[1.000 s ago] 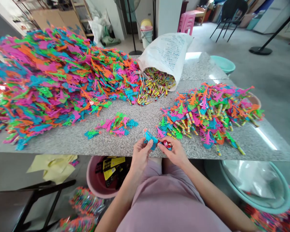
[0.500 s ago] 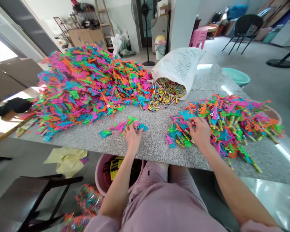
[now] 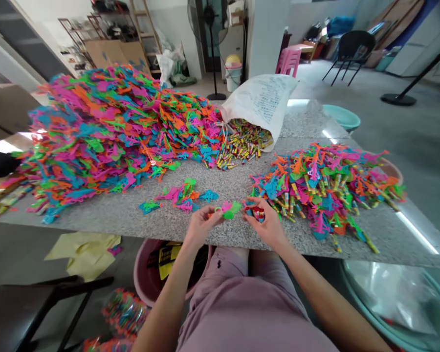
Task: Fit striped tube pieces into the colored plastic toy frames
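My left hand (image 3: 201, 225), fingers pinched, holds green and pink flat plastic pieces (image 3: 231, 210) just above the stone table's front part. Facing it, my right hand (image 3: 267, 225) is closed on small wrapped sticks (image 3: 256, 213) with red and yellow on them; their number is partly hidden by the fingers. A small group of loose plastic pieces (image 3: 181, 196) lies to the left, beyond my left hand. Right of my right hand spreads a heap of plastic pieces with sticks attached (image 3: 326, 183).
A large pile of bright plastic pieces (image 3: 106, 132) covers the table's left. A white sack (image 3: 262, 100) spills wrapped sticks (image 3: 242, 144) at the back. Below the edge are a pink tub (image 3: 141, 274) and, at right, a teal basin (image 3: 434, 288). A dark chair (image 3: 22, 313) stands at left.
My right hand has moved left from the right heap with small sticks. My left hand has left the small group with plastic pieces. Both hands now meet closely; the view has shifted right.
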The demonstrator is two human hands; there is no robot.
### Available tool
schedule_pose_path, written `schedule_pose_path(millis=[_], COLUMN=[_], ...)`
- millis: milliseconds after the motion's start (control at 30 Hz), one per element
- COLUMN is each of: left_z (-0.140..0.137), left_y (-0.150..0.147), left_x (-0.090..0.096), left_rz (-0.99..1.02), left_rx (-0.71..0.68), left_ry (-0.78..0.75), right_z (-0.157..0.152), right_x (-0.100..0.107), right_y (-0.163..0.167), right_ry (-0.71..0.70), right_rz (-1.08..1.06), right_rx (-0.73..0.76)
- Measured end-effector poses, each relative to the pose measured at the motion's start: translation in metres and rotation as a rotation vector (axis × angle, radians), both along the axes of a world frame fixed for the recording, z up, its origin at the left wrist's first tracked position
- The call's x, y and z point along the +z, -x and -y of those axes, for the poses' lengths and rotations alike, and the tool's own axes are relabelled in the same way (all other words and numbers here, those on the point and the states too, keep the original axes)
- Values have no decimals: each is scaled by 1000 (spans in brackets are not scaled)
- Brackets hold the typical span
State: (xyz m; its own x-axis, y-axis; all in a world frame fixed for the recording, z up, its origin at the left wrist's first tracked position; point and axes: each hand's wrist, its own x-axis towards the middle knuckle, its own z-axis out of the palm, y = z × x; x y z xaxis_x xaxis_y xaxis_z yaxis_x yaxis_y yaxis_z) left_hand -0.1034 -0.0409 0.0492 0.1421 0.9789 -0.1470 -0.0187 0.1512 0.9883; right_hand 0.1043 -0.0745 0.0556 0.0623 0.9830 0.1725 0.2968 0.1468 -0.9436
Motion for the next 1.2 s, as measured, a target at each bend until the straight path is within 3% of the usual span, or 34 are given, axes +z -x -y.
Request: schedule_pose_path(millis=[67, 267, 433, 633, 700, 767, 867, 1033, 1200], left_z=[19, 37, 41, 47, 47, 46, 46, 50, 53], left_y=[-11, -38, -46, -41, -39, -39, -42, -49, -53], left_x=[3, 1, 8, 15, 11, 7, 3, 7, 8], left_rz=[126, 380, 146, 187, 211, 178, 144, 242, 273], left_rx=[-43, 123, 218, -265, -213, -66, 68, 42, 31], left_ry=[88, 171, 133, 56, 35, 21, -4, 60, 129], right_z=[5, 18, 30, 34, 36, 40, 46, 50, 49], right_x=[2, 7, 1, 0, 3, 7, 12, 14, 10], right_y=[3, 5, 4, -5, -8, -9, -9, -6, -3], right_ry=[33, 193, 204, 243, 288, 302, 236, 114, 63], right_rz=[-31, -229, -275, -308, -373, -395, -283, -64, 20], right_rx=[-9, 119, 35, 110, 126, 113, 33, -46, -45])
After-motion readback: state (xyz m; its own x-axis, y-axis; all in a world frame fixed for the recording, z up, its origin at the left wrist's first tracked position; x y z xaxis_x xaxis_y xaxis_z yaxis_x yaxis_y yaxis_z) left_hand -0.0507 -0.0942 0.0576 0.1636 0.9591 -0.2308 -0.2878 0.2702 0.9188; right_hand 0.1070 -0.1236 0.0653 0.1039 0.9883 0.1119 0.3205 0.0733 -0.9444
